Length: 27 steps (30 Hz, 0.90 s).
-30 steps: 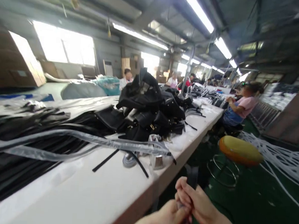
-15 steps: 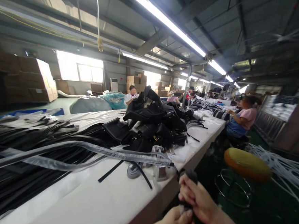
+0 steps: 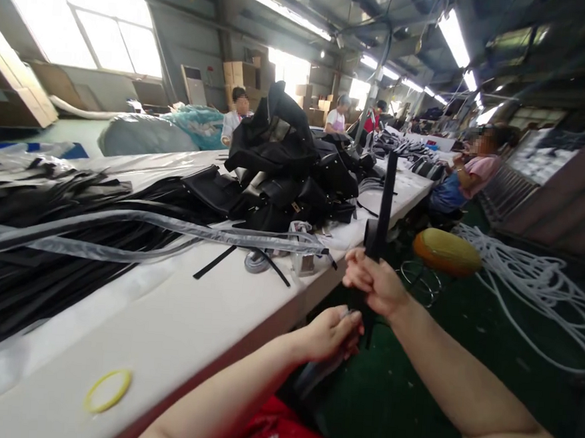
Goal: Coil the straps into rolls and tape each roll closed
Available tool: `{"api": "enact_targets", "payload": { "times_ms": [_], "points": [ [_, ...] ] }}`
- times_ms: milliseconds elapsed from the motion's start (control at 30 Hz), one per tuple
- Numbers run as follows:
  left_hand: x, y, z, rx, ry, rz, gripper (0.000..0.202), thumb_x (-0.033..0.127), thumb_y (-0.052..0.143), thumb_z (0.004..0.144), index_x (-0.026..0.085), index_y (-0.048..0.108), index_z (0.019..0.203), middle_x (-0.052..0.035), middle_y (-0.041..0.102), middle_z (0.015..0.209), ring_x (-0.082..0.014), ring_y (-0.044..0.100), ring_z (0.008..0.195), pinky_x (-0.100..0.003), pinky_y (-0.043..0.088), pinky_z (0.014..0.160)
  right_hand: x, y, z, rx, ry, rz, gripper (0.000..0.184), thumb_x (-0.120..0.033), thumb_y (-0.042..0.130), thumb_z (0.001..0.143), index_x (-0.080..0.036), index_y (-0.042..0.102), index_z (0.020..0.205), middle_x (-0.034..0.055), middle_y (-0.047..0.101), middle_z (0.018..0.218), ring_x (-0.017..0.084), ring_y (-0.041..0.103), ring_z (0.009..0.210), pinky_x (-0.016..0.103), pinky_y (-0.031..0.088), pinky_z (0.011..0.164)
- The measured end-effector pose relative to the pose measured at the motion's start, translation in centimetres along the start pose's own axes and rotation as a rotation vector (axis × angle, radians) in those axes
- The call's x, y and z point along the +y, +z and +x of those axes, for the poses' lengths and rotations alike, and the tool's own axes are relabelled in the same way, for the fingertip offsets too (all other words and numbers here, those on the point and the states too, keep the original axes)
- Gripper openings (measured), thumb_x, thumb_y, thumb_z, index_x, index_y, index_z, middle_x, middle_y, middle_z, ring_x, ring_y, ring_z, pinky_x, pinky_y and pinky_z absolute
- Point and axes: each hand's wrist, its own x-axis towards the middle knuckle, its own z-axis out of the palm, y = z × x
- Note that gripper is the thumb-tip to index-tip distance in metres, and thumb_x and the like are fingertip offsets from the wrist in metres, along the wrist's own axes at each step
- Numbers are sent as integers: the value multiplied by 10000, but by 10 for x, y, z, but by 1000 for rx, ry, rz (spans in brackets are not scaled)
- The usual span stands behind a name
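My right hand [image 3: 375, 281] is closed around a black strap [image 3: 386, 199], which stands up above the fist with a loop beside it. Just below, my left hand [image 3: 334, 332] pinches the lower part of the same strap. A greyish length trails beneath that hand, too blurred to make out. Both hands are off the table's front edge, above the floor. On the white table [image 3: 179, 331] nearest to them lie a long strip in a clear plastic sleeve [image 3: 231, 236], a small clear container [image 3: 303, 263] and a grey tape roll [image 3: 257, 262].
A heap of black bags [image 3: 276, 171] sits mid-table, with many black strips [image 3: 44, 262] to its left. A yellow ring [image 3: 107, 391] lies at the near edge. Right are a yellow stool [image 3: 445, 252], white tubing [image 3: 533, 282] and a seated person [image 3: 463, 177].
The camera view has tilted down. My hands have risen away from the bottom edge of the view, and the black strap now stands upright above my right hand. The yellow ring has come into view.
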Motion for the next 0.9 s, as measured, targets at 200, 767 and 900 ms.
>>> {"api": "enact_targets", "payload": {
  "times_ms": [200,767,900],
  "points": [
    [-13,7,-3,-48,-3,105,566,725,383,858,168,485,857,45,512,585,-109,528,486,-247,422,521,-33,-3,15,48,-144,-15,322,-454,757,776,-189,576,755,-133,249,431,32,180,348,194,423,487],
    [122,-6,25,60,443,391,438,574,350,955,168,505,907,8,574,616,-133,568,555,-249,446,588,-112,76,21,-193,-41,-180,358,-514,643,863,-192,557,735,-122,239,443,40,177,357,210,433,500],
    [141,-6,31,76,477,335,477,601,335,946,170,509,839,15,551,573,-127,559,531,-249,441,573,-121,86,24,-268,-29,-256,308,-460,666,858,-170,602,775,-105,363,484,41,307,402,241,506,635]
  ]
}}
